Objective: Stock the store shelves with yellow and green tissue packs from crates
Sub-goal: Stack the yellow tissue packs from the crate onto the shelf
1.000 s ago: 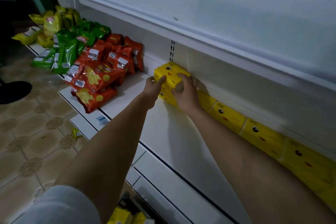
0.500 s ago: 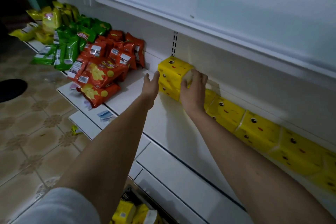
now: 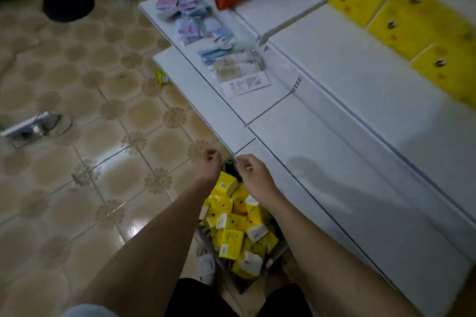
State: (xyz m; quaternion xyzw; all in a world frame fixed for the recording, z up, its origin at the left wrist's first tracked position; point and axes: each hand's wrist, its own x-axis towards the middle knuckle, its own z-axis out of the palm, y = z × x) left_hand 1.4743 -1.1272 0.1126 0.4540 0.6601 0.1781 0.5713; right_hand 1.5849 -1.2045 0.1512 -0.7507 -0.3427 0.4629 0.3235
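Tissue packs (image 3: 233, 226) fill the crate (image 3: 279, 249) on the floor (image 3: 77, 188), more packs (image 3: 409, 20) stand on the shelf (image 3: 347, 80). Head view: left hand (image 3: 209, 165) and right hand (image 3: 253, 175) hover above the crate — each grip loosely curled, holding nothing.

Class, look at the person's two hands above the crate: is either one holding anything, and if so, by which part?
Nothing is held. The left hand and right hand hang loosely curled above the yellow tissue packs in the crate, touching none.
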